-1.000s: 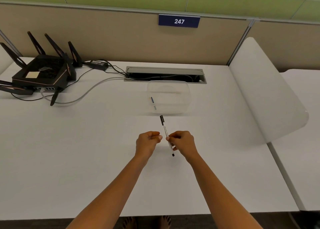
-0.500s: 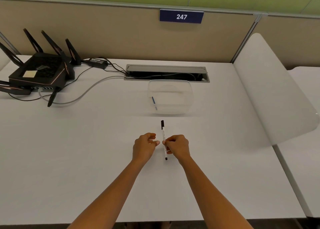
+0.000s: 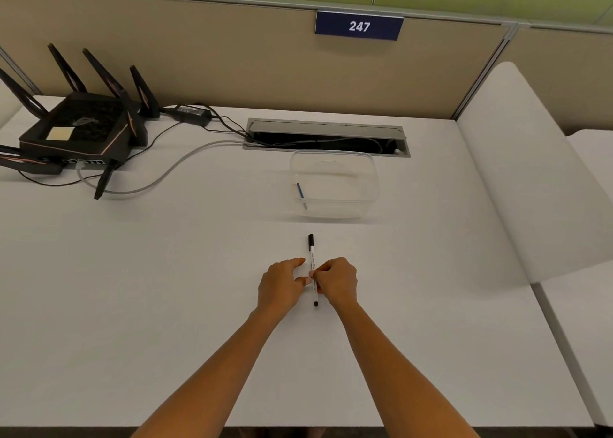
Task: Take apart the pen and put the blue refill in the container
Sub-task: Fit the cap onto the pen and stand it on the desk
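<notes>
A white pen (image 3: 312,258) with black cap and black tip points away from me, just above the white desk (image 3: 166,288). My right hand (image 3: 336,280) pinches its barrel near the middle. My left hand (image 3: 282,283) sits right beside it on the left, fingers apart, a fingertip close to the barrel; I cannot tell whether it touches. Beyond the pen stands a clear plastic container (image 3: 360,202), and a blue refill (image 3: 301,192) lies inside along its left wall.
A black router (image 3: 79,129) with antennas and cables sits at the back left. A cable slot (image 3: 326,137) runs behind the container. A white curved divider (image 3: 530,172) bounds the desk on the right, a beige partition behind.
The pen has swung from tilted to pointing straight away from me. My left hand's fingers have spread away from the barrel. The camera view has shifted a little.
</notes>
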Demonstrator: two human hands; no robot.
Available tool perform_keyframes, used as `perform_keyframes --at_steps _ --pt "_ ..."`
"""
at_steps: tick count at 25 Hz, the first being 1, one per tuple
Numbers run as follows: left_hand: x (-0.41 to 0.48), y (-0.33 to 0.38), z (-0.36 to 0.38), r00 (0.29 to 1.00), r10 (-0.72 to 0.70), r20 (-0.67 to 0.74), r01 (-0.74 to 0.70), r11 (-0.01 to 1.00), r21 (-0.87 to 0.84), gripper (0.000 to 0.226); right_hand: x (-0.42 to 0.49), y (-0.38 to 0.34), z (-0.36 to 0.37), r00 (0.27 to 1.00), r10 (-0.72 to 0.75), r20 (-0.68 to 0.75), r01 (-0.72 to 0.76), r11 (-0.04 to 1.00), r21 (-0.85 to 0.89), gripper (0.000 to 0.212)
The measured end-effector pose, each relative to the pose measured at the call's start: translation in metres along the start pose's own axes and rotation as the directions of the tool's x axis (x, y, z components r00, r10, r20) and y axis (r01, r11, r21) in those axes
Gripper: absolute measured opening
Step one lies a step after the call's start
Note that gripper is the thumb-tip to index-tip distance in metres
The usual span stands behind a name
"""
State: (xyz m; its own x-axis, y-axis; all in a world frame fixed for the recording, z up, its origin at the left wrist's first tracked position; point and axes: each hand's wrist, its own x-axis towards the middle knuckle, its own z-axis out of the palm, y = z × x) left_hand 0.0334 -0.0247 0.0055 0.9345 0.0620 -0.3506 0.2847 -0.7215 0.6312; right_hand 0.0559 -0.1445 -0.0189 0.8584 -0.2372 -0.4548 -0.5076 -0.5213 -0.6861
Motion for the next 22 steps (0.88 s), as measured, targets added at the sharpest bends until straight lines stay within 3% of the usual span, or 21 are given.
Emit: perform_keyframes --at_steps 13,22 --pt "0.0023 -0.0002 0.0039 0.998 0.069 -0.010 -0.067 0.991 0.119 0.046 0.0076 -0.0022 0.0071 0.999 0.034 -0.007 -0.034 0.997 -0.071 0.019" --pt "0.0035 -0.0022 0.0053 0.991 0.128 -0.031 -0.124 0.986 0.114 0.038 0.0098 -0.0017 0.0083 1.000 0.028 -0.012 -0.029 0.996 -0.083 0.019"
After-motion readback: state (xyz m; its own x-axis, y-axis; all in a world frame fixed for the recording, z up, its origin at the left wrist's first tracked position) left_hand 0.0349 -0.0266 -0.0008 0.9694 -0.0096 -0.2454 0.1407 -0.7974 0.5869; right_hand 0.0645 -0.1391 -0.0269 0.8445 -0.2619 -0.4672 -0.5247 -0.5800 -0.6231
